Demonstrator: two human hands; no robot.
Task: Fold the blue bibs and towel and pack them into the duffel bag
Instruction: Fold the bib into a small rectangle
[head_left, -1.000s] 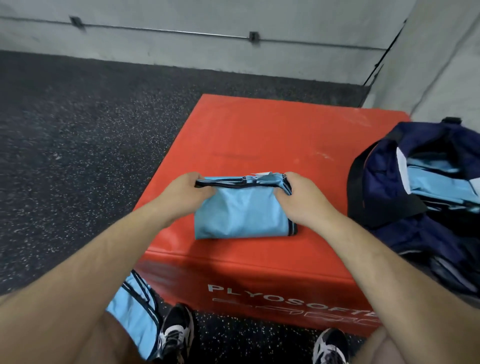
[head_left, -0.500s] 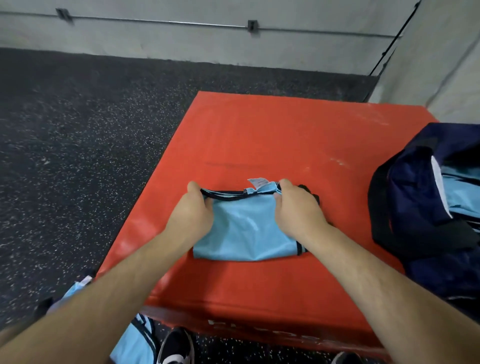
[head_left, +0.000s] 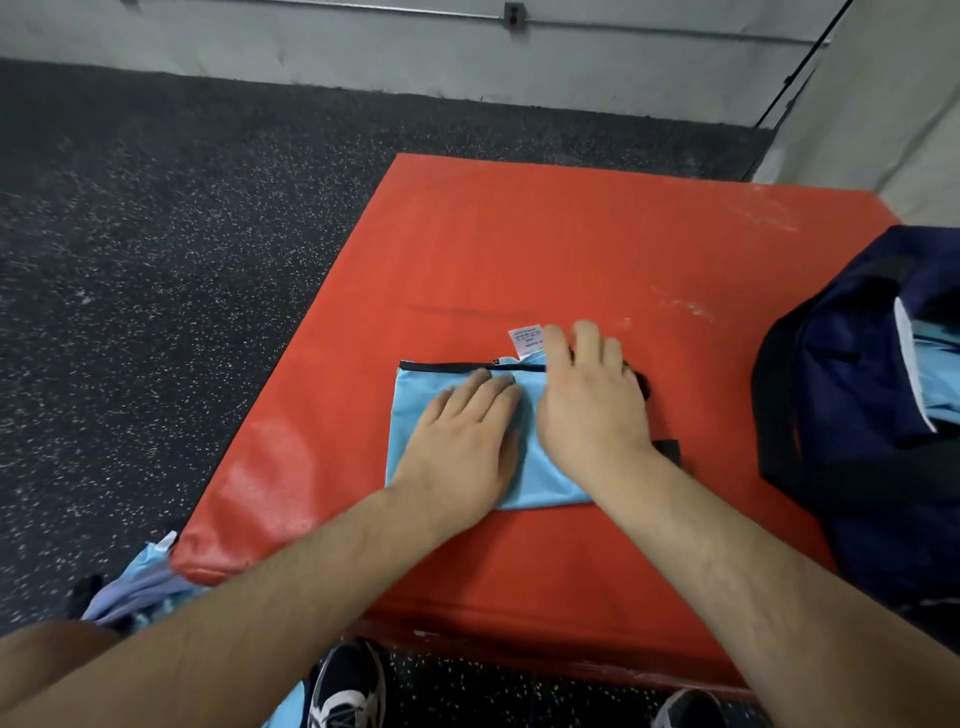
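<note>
The head camera looks down on one red padded box (head_left: 519, 234) that stands on a dark speckled floor (head_left: 156, 260) in the corner of a grey wall (head_left: 363, 52).

One folded blue bib (head_left: 423, 400) lies flat on the near half of the box, its dark-trimmed edge turned away from the person. One white label (head_left: 525, 338) sticks out past that far edge.

Two bare hands rest on the bib side by side. The left hand (head_left: 462, 441) lies palm down on the middle of the cloth, fingers straight and close together, gripping nothing. The right hand (head_left: 587, 405) lies flat over the bib's right part, fingers stretched and slightly spread, their tips reaching past the far edge beside the label; it too grips nothing. The bib's right edge is hidden under this hand.

One navy duffel bag (head_left: 841, 415) sits on the right side of the box, near the bib but apart from it. Its mouth gapes, and light blue cloth (head_left: 935, 358) shows inside; how many pieces cannot be told.

One heap of blue cloth (head_left: 135, 582) lies on the floor by the box's near left corner. Two dark shoes show at the bottom edge, the left shoe (head_left: 348, 686) and the right shoe (head_left: 685, 709).
</note>
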